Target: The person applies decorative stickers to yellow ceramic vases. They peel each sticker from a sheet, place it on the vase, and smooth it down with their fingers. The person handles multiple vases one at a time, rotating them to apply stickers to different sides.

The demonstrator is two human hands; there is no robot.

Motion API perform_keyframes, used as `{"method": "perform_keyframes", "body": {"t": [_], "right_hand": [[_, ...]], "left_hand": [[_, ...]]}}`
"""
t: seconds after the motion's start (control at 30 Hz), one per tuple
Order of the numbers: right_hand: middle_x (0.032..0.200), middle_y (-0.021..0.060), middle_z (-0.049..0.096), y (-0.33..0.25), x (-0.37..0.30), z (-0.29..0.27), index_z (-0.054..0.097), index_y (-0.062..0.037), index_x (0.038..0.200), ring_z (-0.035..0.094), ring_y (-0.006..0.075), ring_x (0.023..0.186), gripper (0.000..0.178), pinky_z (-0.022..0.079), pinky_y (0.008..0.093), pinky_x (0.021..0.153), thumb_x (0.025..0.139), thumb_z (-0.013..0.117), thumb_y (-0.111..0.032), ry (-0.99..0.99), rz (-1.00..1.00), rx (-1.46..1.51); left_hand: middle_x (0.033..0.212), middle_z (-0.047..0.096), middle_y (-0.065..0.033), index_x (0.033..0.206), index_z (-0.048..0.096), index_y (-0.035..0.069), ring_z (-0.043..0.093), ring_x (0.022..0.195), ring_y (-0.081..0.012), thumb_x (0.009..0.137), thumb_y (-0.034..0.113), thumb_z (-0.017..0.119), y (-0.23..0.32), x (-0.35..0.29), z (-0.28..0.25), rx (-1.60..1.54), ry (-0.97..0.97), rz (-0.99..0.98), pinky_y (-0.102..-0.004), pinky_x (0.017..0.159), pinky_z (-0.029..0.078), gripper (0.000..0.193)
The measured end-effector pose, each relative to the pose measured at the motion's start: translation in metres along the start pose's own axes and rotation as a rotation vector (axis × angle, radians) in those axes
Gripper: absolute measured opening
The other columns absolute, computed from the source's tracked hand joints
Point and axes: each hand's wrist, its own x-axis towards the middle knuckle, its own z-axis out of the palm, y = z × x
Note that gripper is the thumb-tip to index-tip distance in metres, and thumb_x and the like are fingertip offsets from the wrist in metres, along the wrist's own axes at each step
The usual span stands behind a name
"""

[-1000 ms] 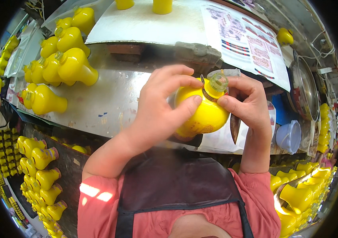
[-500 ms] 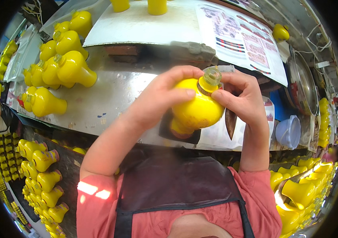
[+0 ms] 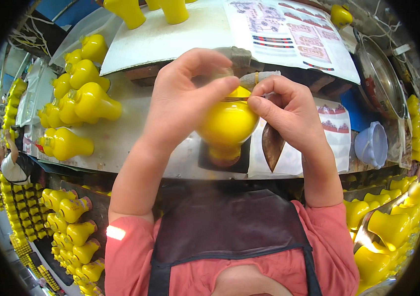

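Note:
A glossy yellow vase-shaped bottle [image 3: 227, 123] stands upright on a dark pad [image 3: 205, 159] in front of me, its neck partly hidden by my hands. A thin dark band [image 3: 235, 99] lies across the base of its neck. My right hand [image 3: 289, 111] pinches the band's right end between thumb and forefinger at the bottle's shoulder. A brown, pointed, leaf-shaped blade [image 3: 272, 148] hangs below the right palm, apparently tucked in the other fingers. My left hand [image 3: 182, 93], slightly blurred, is beside the neck with thumb and fingers apart.
Several yellow bottles [image 3: 94, 102] lie at left on the metal table [image 3: 126, 133]; others stand on the white board [image 3: 190, 42] at the back. Printed sheets [image 3: 293, 37], a grey cloth [image 3: 264, 78] and a pale blue bucket [image 3: 370, 144] are around. A person [image 3: 15, 163] works far left.
My left hand has come off the bottle's side and risen toward the neck, its fingers parting. The bottle now stands more upright, and the right hand has shifted slightly left, still at the neck.

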Motion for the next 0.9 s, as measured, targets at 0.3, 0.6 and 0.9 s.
{"method": "perform_keyframes", "body": {"t": [0.3,0.6,0.9], "right_hand": [[0.079,-0.0029,0.066,0.000,0.003,0.003,0.069,0.0007,0.092,0.059,0.0009,0.070,0.014,0.045,0.0185,0.062,0.093,0.074,-0.013,0.068,-0.158,-0.078],[0.075,-0.0034,0.066,-0.004,0.015,-0.001,0.071,0.0002,0.088,0.057,0.0002,0.066,0.013,0.043,0.0183,0.057,0.091,0.075,-0.012,0.026,-0.206,-0.117],[0.078,-0.0028,0.065,-0.006,-0.004,0.001,0.073,0.0006,0.092,0.053,-0.0002,0.063,0.013,0.039,0.0190,0.055,0.090,0.076,-0.012,0.070,-0.229,-0.146]], "left_hand": [[0.132,0.067,-0.0165,0.141,0.056,0.000,0.065,0.122,-0.0228,0.091,0.003,0.072,-0.019,-0.020,-0.010,-0.070,-0.121,0.013,-0.0371,0.107,0.052,0.053],[0.109,0.070,-0.0057,0.110,0.072,0.002,0.063,0.104,-0.0148,0.084,0.005,0.077,-0.006,-0.016,-0.003,0.150,-0.031,0.274,-0.0303,0.095,0.050,0.027],[0.094,0.071,-0.0043,0.091,0.070,0.000,0.065,0.092,-0.0125,0.081,0.003,0.080,0.015,-0.020,-0.001,0.022,-0.052,0.159,-0.0280,0.085,0.052,0.014]]}}
